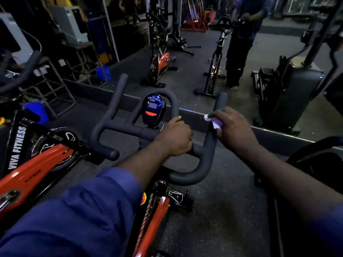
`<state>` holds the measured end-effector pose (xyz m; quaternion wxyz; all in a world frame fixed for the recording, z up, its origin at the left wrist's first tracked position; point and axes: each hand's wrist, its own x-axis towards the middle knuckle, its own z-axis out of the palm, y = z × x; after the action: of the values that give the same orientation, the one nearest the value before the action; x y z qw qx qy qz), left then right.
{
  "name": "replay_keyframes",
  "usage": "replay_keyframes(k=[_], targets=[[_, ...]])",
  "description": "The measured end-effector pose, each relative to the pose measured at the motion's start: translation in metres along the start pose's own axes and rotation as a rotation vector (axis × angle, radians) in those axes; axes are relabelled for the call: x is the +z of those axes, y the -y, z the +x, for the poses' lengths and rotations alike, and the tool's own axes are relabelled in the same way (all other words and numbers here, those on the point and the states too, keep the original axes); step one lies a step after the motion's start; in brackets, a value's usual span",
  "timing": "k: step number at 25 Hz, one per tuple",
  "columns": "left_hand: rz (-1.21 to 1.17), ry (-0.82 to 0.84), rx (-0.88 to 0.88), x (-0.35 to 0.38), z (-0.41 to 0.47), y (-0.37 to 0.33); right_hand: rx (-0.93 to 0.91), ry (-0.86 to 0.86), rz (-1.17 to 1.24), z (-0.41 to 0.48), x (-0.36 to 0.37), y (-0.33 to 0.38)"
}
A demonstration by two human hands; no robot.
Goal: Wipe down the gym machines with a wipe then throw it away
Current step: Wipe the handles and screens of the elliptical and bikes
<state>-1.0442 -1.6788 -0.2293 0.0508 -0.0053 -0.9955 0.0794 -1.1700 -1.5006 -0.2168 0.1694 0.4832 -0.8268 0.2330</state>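
Observation:
A red exercise bike stands right below me, its black padded handlebar spreading across the middle of the view. A small console with a lit screen sits at the bar's centre. My left hand grips the crossbar just right of the console. My right hand holds a crumpled pale wipe against the right upright prong of the handlebar, fingers curled round wipe and prong. The bike's red frame shows under my arms.
A second red bike marked VIVA FITNESS stands close on the left. A wall mirror ahead reflects the bikes and a standing person. A dark elliptical machine stands at the right. Metal racks and a blue bucket are at the left.

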Motion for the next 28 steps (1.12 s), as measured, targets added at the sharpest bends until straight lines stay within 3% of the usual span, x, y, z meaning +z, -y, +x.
replay_keyframes(k=[4,7,9,12,15,19,23,25,28], targets=[[0.012,0.119,-0.031,-0.011,0.025,0.001,0.055,0.148,-0.116,-0.012,0.034,0.006],[-0.013,0.134,-0.079,-0.009,0.039,0.003,-0.155,0.276,-0.066,-0.042,0.031,0.014],[0.009,0.121,-0.079,-0.002,0.043,-0.001,-0.153,0.213,-0.033,-0.014,0.016,-0.003],[0.068,0.036,-0.07,0.012,0.044,-0.009,-0.009,-0.048,-0.094,0.044,-0.001,-0.041],[0.079,-0.01,-0.056,0.018,0.044,-0.007,0.004,0.012,0.001,0.015,0.018,-0.039],[0.062,-0.035,-0.082,0.022,0.047,-0.002,-0.303,0.23,0.068,-0.034,0.022,-0.017],[0.05,-0.094,-0.079,0.026,0.046,-0.004,-0.137,-0.009,0.033,0.065,0.008,-0.053],[0.007,-0.133,-0.078,0.03,0.047,-0.001,-0.103,-0.022,-0.031,0.076,0.014,-0.068],[-0.058,-0.189,-0.086,0.034,0.047,-0.002,-0.193,0.046,-0.027,0.031,0.023,-0.052]])
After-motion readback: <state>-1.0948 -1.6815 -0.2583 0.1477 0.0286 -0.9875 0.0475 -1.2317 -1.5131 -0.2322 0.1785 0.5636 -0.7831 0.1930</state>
